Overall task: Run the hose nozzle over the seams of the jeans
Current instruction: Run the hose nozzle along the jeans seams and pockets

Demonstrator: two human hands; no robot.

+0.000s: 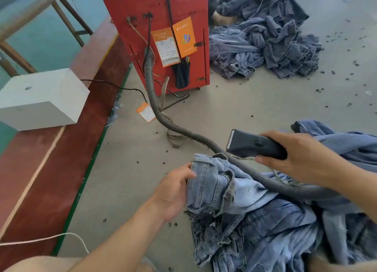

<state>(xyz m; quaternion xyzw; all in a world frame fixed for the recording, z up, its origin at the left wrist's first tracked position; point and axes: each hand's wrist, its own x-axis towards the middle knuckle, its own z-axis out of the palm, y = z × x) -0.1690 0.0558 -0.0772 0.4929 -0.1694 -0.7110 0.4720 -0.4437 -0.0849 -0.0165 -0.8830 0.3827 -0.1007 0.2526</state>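
Your left hand [175, 192] pinches the jeans [216, 188] at the waistband edge, lifting it off the heap, probably so the seams face up and lie flat enough to reach. Your right hand [295, 155] is wrapped round the nozzle [251, 144], its flat mouth pointing left, raised just above and behind the waistband, not touching denim. The hose [157, 106] trails across the jeans back to the red box [163, 6].

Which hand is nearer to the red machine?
Left. The left hand grips the jeans below the red machine; the right hand, holding the nozzle, is farther right.
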